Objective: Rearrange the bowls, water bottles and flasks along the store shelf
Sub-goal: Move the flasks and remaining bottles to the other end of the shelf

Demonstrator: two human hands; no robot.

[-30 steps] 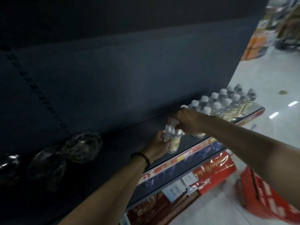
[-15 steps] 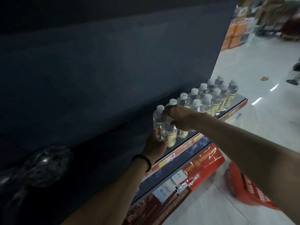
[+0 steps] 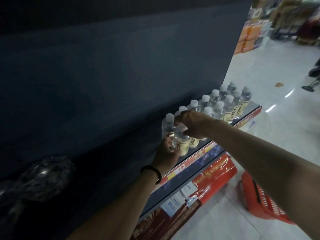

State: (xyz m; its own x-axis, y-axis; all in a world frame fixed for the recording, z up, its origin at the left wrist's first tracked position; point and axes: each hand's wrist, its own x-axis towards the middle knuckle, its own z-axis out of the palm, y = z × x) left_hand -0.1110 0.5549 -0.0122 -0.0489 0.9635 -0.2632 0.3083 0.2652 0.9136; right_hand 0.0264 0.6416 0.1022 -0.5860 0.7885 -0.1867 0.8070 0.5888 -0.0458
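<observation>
At the lower left of the frame sit the bowls point(image 3: 48, 175), wrapped in shiny film and so deep in shadow that I cannot count them. From there the dark shelf point(image 3: 124, 153) runs bare toward the centre, under the tall back panel point(image 3: 121, 75).

Just left of centre my left hand point(image 3: 167, 151), a bracelet point(image 3: 154, 172) at the wrist, has its fingers curled round the lower part of the front bottle point(image 3: 181, 144). That bottle stands upright at the near end of the row, touching the bottle behind it. My right hand point(image 3: 192, 124) comes in from above and pinches the same bottle at the neck, thumb in front and fingers over the cap. So both hands are clamped on it.

Right of centre, the water bottles point(image 3: 223, 108) stand in two tidy lines out to the shelf's far end, labels facing the aisle. I judge the bottle part nearly done, this one being seated as the newest in its line. The bowls look untouched, well apart from the bottles, and I see no flasks, so that much is left.

Along the shelf's front edge runs a red and yellow price strip point(image 3: 187, 167), with red packs point(image 3: 214, 175) on the level below. At the lower right a red basket point(image 3: 263, 201) stands on the pale floor, close by my right arm. The gloom hinders me most; nothing blocks the bare stretch.
</observation>
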